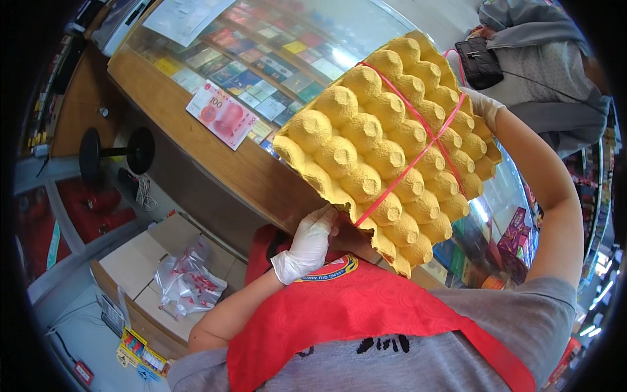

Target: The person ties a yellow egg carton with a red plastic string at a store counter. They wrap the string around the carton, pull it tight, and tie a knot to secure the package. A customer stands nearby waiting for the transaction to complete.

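A yellow moulded-pulp egg tray point(387, 147), bumpy side facing me, is held tilted over the glass-topped counter. Pink-red string point(433, 139) crosses over it. My left hand point(306, 245), in a white glove, has its fingers closed at the tray's lower left edge, near the string; whether they pinch tray or string is unclear. My right hand point(482, 108), also gloved, grips the far right edge, its fingers partly hidden behind the tray. What lies under or inside the tray is hidden. Left of it, a red 100 banknote point(223, 115) lies on the counter.
The counter's wooden edge point(196, 152) runs before me, with small packs under its glass point(274, 63). Beyond the tray stands a person point(534, 63) with a black quilted bag point(479, 62). At lower left are a cardboard box point(142, 259), a crumpled plastic bag point(188, 281) and a black stool point(117, 152).
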### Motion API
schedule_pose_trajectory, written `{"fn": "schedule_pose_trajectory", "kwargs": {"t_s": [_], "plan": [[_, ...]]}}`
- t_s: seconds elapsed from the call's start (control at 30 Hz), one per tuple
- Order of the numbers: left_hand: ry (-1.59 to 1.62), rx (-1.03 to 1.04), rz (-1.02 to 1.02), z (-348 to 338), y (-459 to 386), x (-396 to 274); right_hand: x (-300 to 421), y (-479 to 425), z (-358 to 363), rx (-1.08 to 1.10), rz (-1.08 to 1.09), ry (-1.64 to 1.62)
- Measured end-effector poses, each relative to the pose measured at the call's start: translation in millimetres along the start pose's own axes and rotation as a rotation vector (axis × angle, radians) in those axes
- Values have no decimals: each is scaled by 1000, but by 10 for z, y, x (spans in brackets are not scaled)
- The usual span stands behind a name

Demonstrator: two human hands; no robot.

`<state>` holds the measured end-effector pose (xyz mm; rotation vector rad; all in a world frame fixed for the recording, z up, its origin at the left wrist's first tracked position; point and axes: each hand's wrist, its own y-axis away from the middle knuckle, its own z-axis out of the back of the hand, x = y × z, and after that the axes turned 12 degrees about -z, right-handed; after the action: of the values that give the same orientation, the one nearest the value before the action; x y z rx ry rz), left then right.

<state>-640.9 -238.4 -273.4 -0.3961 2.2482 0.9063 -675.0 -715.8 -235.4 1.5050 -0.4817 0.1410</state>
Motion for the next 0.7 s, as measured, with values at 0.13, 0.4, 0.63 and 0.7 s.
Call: {"fn": "schedule_pose_trajectory", "kwargs": {"t_s": [0.13,0.4,0.63,0.7], "plan": [[239,39,-159,-113,-8,-2,-34,-89,70,116,17,-88],[270,48,-204,-104,54,135,-102,184,-254,73,-43,-313],[84,7,-299,-141,-16,55,-39,510,-576,107,-83,-526],[142,-112,-317,-228,-25,5,-1,593,-623,105,-59,-553]]}}
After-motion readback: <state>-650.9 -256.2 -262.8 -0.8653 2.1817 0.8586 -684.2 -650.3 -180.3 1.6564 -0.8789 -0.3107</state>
